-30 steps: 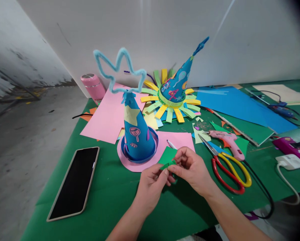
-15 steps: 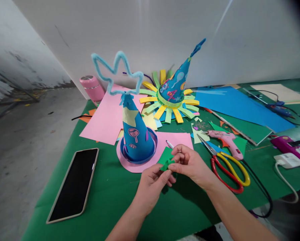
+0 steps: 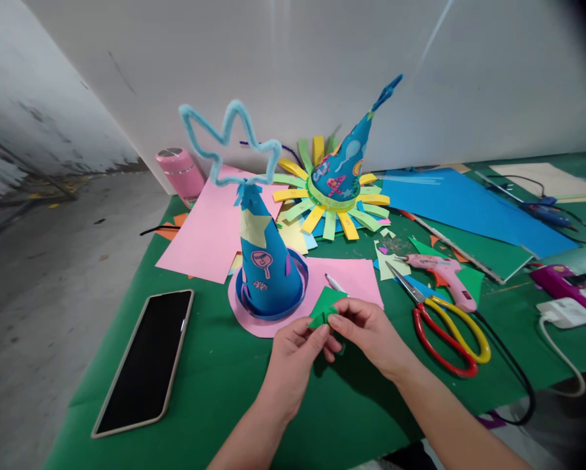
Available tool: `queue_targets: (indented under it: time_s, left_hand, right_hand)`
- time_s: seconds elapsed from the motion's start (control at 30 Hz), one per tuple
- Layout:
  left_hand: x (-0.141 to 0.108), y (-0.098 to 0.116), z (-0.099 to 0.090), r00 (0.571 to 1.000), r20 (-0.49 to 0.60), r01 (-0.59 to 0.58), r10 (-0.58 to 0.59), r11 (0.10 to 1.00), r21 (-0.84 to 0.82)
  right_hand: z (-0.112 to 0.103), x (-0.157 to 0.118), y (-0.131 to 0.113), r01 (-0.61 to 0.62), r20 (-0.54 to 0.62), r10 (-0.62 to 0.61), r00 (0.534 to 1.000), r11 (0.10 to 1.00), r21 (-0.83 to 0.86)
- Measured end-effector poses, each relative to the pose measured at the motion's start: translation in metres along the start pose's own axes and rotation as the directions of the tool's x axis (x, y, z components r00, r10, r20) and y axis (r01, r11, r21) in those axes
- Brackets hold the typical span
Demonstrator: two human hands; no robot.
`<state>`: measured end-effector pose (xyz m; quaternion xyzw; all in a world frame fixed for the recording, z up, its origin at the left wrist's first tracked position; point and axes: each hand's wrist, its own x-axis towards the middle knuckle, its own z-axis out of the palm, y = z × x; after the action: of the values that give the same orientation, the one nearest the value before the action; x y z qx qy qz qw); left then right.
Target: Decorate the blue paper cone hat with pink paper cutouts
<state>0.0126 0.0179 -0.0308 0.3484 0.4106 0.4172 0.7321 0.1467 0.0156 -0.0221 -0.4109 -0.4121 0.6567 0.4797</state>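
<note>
A small folded piece of green paper [image 3: 328, 303] is pinched between my two hands above the table's front part. My left hand [image 3: 297, 352] grips its lower left edge with thumb and fingers. On its right side, my right hand [image 3: 369, 329] holds it between thumb and forefinger. Just behind the paper lies a white marker [image 3: 334, 282] on a pink sheet [image 3: 356, 277]. To the left of my hands stands a blue cone hat [image 3: 268, 281] with a pink brim, topped by a light blue fuzzy star [image 3: 231, 117].
Scissors [image 3: 452, 333] with red and yellow handles and a pink glue gun [image 3: 442, 274] lie right of my hands. A phone [image 3: 146, 359] rests at the left. Farther back are a second cone hat [image 3: 342, 163], a pink bottle [image 3: 180, 175] and blue card [image 3: 469, 202].
My right hand has shifted slightly down, with its fingers lower against the green paper. The paper's upper part now shows flatter and wider. Both hands still hold it.
</note>
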Motion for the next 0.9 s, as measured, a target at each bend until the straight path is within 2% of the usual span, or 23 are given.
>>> queue_targets:
  time_s: [0.1, 0.4, 0.6, 0.9]
  left_hand:
    - [0.0003, -0.0016, -0.0011, 1.0, -0.01, -0.004, 0.004, 1.0, 0.011]
    - [0.0007, 0.0012, 0.0, 1.0, -0.009, 0.015, -0.015, 1.0, -0.02]
    - [-0.0002, 0.0045, 0.0032, 0.999, -0.028, 0.036, -0.038, 0.997, -0.066]
    - [-0.0005, 0.0012, 0.0015, 0.998, -0.059, -0.012, 0.014, 1.0, 0.02]
  right_hand:
    - [-0.0003, 0.001, 0.0009, 0.0, -0.058, -0.002, 0.998, 0.999, -0.036]
    - [-0.0034, 0.0036, 0.002, -0.051, -0.124, 0.048, 0.991, 0.998, -0.026]
    - [-0.0049, 0.0049, 0.0, -0.092, -0.112, 0.091, 0.99, 0.996, -0.005]
    - [-0.0026, 0.0053, 0.0008, -0.092, -0.124, 0.093, 0.988, 0.996, 0.012]
